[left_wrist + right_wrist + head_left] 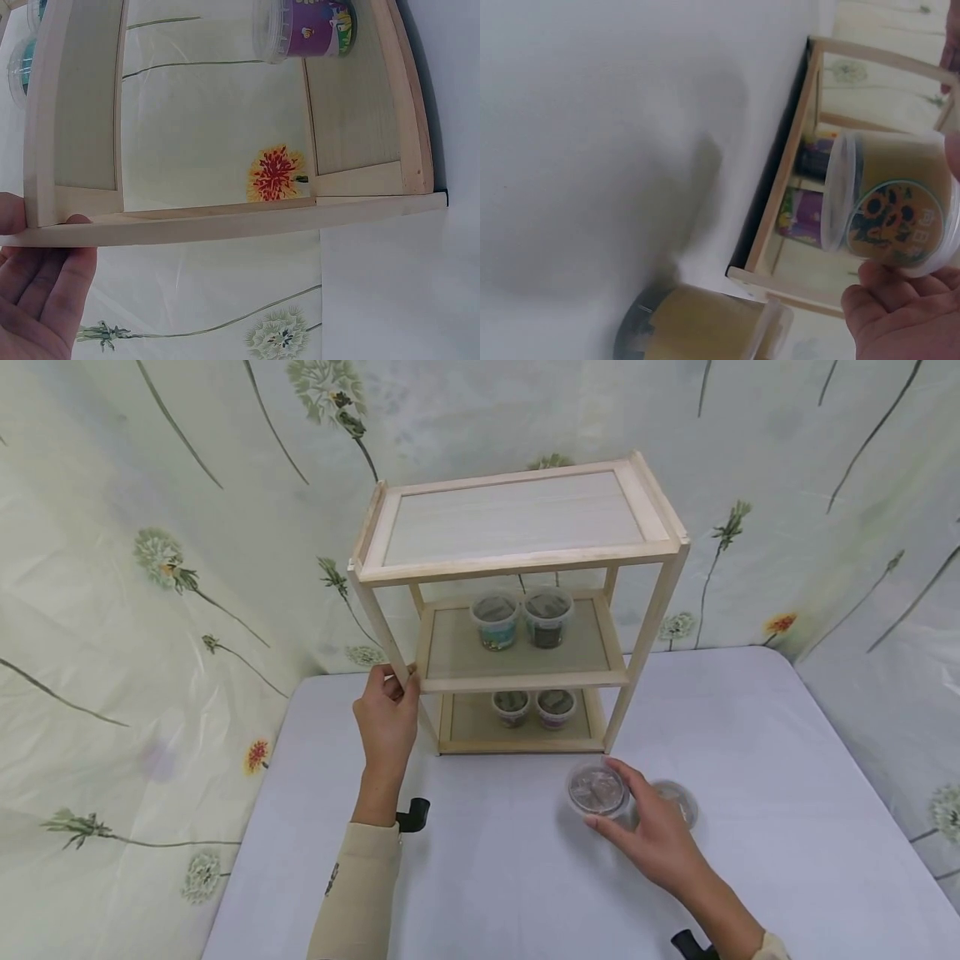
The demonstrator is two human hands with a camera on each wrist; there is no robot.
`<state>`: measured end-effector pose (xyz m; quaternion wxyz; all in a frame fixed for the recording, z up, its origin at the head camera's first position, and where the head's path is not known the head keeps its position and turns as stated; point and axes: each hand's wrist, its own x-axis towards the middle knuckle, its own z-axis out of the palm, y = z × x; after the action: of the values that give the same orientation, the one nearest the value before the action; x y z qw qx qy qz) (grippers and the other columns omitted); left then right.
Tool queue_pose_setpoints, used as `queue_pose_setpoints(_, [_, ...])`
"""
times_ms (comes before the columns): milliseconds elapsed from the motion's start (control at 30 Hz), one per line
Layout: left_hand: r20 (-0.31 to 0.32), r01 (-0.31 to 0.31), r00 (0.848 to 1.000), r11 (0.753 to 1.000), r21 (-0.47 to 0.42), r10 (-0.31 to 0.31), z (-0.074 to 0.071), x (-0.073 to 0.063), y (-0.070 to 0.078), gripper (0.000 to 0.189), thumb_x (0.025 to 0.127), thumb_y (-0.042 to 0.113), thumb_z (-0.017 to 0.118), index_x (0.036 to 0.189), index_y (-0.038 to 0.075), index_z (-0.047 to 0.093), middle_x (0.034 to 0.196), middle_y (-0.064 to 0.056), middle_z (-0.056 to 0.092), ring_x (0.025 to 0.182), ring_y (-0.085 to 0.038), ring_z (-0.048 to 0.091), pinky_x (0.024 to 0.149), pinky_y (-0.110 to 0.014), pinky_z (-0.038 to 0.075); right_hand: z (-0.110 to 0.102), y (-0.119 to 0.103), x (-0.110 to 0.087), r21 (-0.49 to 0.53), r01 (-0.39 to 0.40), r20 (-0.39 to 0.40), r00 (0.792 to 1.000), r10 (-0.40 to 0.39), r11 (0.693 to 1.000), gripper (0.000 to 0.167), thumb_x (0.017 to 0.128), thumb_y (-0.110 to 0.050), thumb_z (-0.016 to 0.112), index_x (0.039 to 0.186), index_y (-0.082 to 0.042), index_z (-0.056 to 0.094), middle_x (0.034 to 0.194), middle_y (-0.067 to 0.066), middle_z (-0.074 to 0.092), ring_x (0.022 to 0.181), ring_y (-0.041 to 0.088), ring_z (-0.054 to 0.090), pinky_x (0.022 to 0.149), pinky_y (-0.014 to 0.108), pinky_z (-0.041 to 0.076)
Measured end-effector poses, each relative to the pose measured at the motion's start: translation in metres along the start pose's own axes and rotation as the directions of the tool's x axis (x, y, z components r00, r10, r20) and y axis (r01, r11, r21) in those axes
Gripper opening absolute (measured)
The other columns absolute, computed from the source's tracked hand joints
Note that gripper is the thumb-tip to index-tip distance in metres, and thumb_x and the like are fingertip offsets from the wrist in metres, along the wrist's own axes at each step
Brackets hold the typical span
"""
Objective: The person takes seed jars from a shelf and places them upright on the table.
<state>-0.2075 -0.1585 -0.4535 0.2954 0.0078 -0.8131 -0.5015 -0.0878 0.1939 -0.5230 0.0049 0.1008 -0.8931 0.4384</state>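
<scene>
My left hand (pixel 386 718) grips the left front post of a small three-tier wooden shelf (pixel 517 683) at the height of its middle tier. In the left wrist view, fingers and thumb lie on either side of that wooden post (pixel 225 225). My right hand (pixel 660 839) holds a round clear plastic tub (pixel 597 789) between thumb and fingers, in front of the shelf's right side. A round sunflower label (pixel 896 217) shows on this tub in the right wrist view. Partly hidden behind the hand, a second tub (pixel 684 802) stands on the table.
Two tubs, one turquoise (pixel 497 631) and one dark (pixel 547 627), stand on the middle tier. The bottom tier carries two more, one of them purple (pixel 319 28). White cloth covers the table (pixel 495 877). Flower-patterned sheeting (pixel 465 410) hangs behind and at both sides.
</scene>
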Motion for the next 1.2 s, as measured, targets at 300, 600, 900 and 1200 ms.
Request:
queue_pose_setpoints(300, [0.000, -0.001, 1.000, 1.000, 0.006, 0.001, 0.000, 0.001, 0.001, 0.016, 0.100, 0.008, 0.071, 0.110, -0.003, 0.066, 0.108, -0.013, 0.078, 0.092, -0.024, 0.078, 0.077, -0.042, 0.063, 0.006, 0.005, -0.002, -0.052, 0.018, 0.004, 1.000, -0.018, 0.998, 0.088, 0.089, -0.042, 0.085, 0.158, -0.009, 0.040, 0.155, 0.019, 0.051, 0.141, 0.043, 0.047, 0.111, 0.064, 0.039])
queue_pose_setpoints(600, [0.005, -0.007, 1.000, 1.000, 0.009, 0.007, 0.000, 0.001, 0.001, 0.017, 0.100, 0.008, 0.071, 0.112, -0.003, 0.066, 0.109, -0.015, 0.078, 0.093, -0.024, 0.078, 0.077, -0.043, 0.063, 0.010, 0.007, -0.004, -0.114, 0.045, 0.027, 0.999, -0.042, 0.993, 0.088, 0.089, -0.043, 0.084, 0.156, -0.005, 0.041, 0.156, 0.022, 0.049, 0.141, 0.046, 0.047, 0.111, 0.064, 0.039])
queue_pose_setpoints(900, [-0.001, -0.013, 1.000, 1.000, 0.002, 0.013, -0.001, 0.001, 0.000, 0.017, 0.099, 0.007, 0.071, 0.112, -0.003, 0.066, 0.108, -0.015, 0.078, 0.093, -0.024, 0.078, 0.077, -0.043, 0.063, 0.014, 0.011, -0.007, -0.138, 0.064, 0.040, 0.997, -0.059, 0.988, 0.087, 0.089, -0.043, 0.084, 0.155, -0.003, 0.043, 0.155, 0.023, 0.049, 0.141, 0.045, 0.047, 0.111, 0.063, 0.039])
queue_pose_setpoints(1200, [0.003, 0.008, 1.000, 1.000, -0.008, -0.008, -0.001, 0.000, 0.001, 0.017, 0.100, 0.008, 0.071, 0.112, -0.003, 0.066, 0.109, -0.015, 0.078, 0.095, -0.025, 0.078, 0.079, -0.043, 0.063, 0.016, 0.015, -0.010, -0.155, 0.054, 0.050, 0.998, -0.047, 0.986, 0.086, 0.088, -0.041, 0.085, 0.155, -0.004, 0.044, 0.154, 0.022, 0.050, 0.139, 0.045, 0.049, 0.111, 0.063, 0.040])
